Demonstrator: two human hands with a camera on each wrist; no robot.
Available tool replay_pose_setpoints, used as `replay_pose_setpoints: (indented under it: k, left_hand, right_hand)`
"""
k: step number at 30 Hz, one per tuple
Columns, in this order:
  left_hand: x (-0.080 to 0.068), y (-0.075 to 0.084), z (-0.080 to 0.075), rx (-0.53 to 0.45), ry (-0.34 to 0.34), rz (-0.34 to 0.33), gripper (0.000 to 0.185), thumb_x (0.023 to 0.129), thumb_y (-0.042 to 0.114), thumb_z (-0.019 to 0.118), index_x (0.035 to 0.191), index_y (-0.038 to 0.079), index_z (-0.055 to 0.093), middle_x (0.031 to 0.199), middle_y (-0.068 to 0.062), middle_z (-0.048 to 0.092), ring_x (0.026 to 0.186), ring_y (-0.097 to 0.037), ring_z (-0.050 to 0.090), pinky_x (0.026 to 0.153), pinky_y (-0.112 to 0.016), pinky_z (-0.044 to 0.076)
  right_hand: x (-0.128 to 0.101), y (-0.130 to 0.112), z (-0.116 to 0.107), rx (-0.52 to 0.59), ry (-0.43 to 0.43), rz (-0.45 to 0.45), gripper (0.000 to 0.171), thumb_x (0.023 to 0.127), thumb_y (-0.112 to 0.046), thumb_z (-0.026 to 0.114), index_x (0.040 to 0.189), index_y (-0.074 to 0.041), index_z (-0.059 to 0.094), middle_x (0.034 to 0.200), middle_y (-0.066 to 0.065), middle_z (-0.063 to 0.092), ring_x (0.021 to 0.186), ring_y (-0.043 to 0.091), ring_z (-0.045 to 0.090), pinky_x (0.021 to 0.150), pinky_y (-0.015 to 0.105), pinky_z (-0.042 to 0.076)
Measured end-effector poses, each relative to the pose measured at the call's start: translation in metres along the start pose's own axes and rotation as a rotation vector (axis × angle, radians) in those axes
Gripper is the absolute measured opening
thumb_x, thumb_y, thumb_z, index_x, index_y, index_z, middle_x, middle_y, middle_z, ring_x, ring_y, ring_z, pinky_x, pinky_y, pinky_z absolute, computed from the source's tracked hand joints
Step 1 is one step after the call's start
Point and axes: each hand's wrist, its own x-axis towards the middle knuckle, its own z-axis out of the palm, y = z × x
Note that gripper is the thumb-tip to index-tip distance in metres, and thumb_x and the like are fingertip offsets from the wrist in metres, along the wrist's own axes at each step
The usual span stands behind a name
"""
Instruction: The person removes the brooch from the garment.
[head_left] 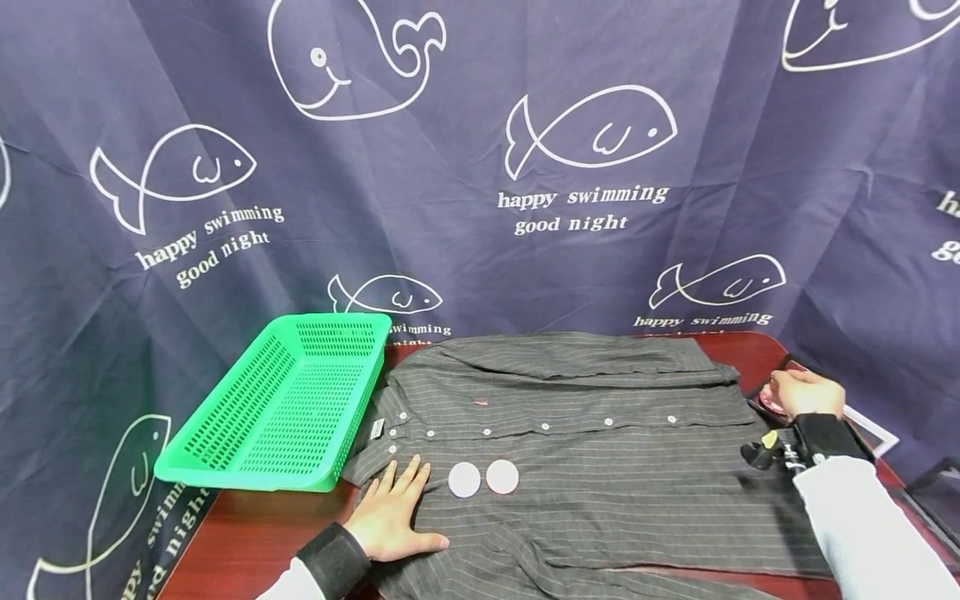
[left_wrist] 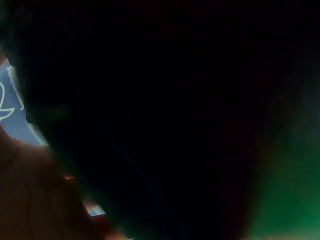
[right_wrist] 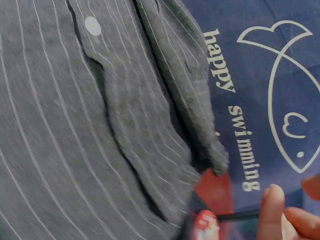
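Observation:
A dark grey striped button shirt (head_left: 600, 483) lies spread on the table, its collar towards the left. My left hand (head_left: 390, 517) rests on it below the collar, fingers spread. Two white round discs (head_left: 464, 480) lie side by side on the shirt, right of that hand. At the far right, my right hand (head_left: 806, 393) bends down over a dark-rimmed container (head_left: 765, 413). A red-and-white round piece (right_wrist: 206, 226) shows beside its fingers (right_wrist: 272, 212) in the right wrist view. Whether those fingers pinch anything is hidden. Darkness covers most of the left wrist view.
A green plastic basket (head_left: 165, 475) stands left of the shirt. The reddish-brown table (head_left: 255, 525) shows around the shirt. A blue curtain (head_left: 465, 242) with white fish drawings hangs behind. A white-edged flat object (head_left: 873, 429) lies beside my right wrist.

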Motion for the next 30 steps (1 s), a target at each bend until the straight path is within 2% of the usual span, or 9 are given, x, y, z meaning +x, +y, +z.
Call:
replay_pose_setpoints:
  k: [1,2,4,6,8,9,15,23,30]
  left_hand:
    - [0.0,0.0,0.0,0.001,0.001,0.001,0.109,0.069,0.072,0.07,0.149,0.006,0.038,0.158,-0.016,0.033,0.143,-0.052,0.024,0.108,-0.068,0.028]
    - [-0.001,0.0,0.0,0.002,0.002,0.004,0.109,0.069,0.072,0.069,0.149,0.006,0.038,0.158,-0.016,0.033,0.143,-0.053,0.024,0.108,-0.068,0.028]
    - [-0.002,0.001,0.0,0.004,0.003,0.006,0.109,0.069,0.072,0.07,0.149,0.006,0.038,0.158,-0.017,0.033,0.143,-0.053,0.025,0.107,-0.069,0.028]
    - [-0.003,0.002,-0.001,0.005,0.003,0.006,0.109,0.069,0.072,0.07,0.149,0.005,0.038,0.158,-0.017,0.033,0.142,-0.053,0.025,0.107,-0.069,0.029]
    - [-0.003,0.004,-0.003,0.003,0.001,0.006,0.108,0.069,0.071,0.07,0.149,0.005,0.038,0.157,-0.017,0.033,0.142,-0.053,0.025,0.107,-0.069,0.029]
    - [-0.004,0.004,-0.003,0.003,0.0,0.006,0.108,0.069,0.071,0.071,0.149,0.005,0.038,0.157,-0.017,0.034,0.142,-0.053,0.025,0.107,-0.069,0.029]
    - [-0.002,0.003,-0.003,0.013,0.008,0.011,0.108,0.069,0.071,0.07,0.149,0.006,0.039,0.157,-0.016,0.034,0.142,-0.052,0.026,0.106,-0.069,0.029]
    - [0.002,-0.004,0.003,0.01,0.023,0.026,0.109,0.069,0.072,0.069,0.149,0.006,0.039,0.157,-0.016,0.035,0.142,-0.053,0.026,0.106,-0.07,0.028]
    - [0.001,-0.002,0.001,0.011,0.02,0.02,0.109,0.068,0.072,0.07,0.149,0.006,0.038,0.157,-0.016,0.035,0.142,-0.052,0.026,0.107,-0.069,0.028]
  right_hand:
    - [0.0,-0.003,0.0,-0.075,0.032,-0.036,0.03,0.092,-0.023,0.051,0.1,-0.013,0.078,0.044,-0.027,0.053,0.045,-0.015,0.048,0.053,0.008,0.043]
    - [0.0,-0.007,-0.001,-0.154,0.063,-0.076,0.037,0.092,-0.026,0.051,0.114,-0.004,0.073,0.047,-0.018,0.061,0.049,-0.016,0.046,0.055,0.009,0.04]
    - [0.001,-0.013,-0.002,-0.314,0.118,-0.16,0.054,0.092,-0.028,0.051,0.133,0.008,0.053,0.067,0.003,0.074,0.06,0.0,0.06,0.06,0.013,0.036]
    - [0.004,-0.018,-0.006,-0.419,0.14,-0.215,0.054,0.093,-0.028,0.049,0.132,0.009,0.053,0.102,0.024,0.071,0.084,0.023,0.069,0.064,0.021,0.039]
    - [0.008,-0.021,-0.011,-0.502,0.157,-0.265,0.054,0.092,-0.028,0.047,0.131,0.009,0.053,0.127,0.028,0.054,0.107,0.046,0.06,0.069,0.033,0.042]
    - [0.01,-0.023,-0.013,-0.527,0.161,-0.291,0.054,0.092,-0.027,0.046,0.13,0.01,0.053,0.127,0.029,0.054,0.115,0.05,0.054,0.071,0.038,0.043]
    - [0.019,-0.028,-0.026,-0.667,0.176,-0.41,0.05,0.09,-0.021,0.04,0.122,0.015,0.052,0.125,0.038,0.05,0.108,0.06,0.05,0.086,0.059,0.041]
    - [0.02,-0.026,-0.033,-0.778,0.125,-0.369,0.048,0.088,-0.017,0.042,0.121,0.018,0.048,0.124,0.043,0.046,0.103,0.064,0.048,0.083,0.062,0.043]
    - [0.023,-0.019,-0.028,-0.828,0.112,-0.34,0.04,0.084,-0.013,0.044,0.109,0.017,0.055,0.111,0.045,0.053,0.092,0.062,0.053,0.067,0.059,0.045]
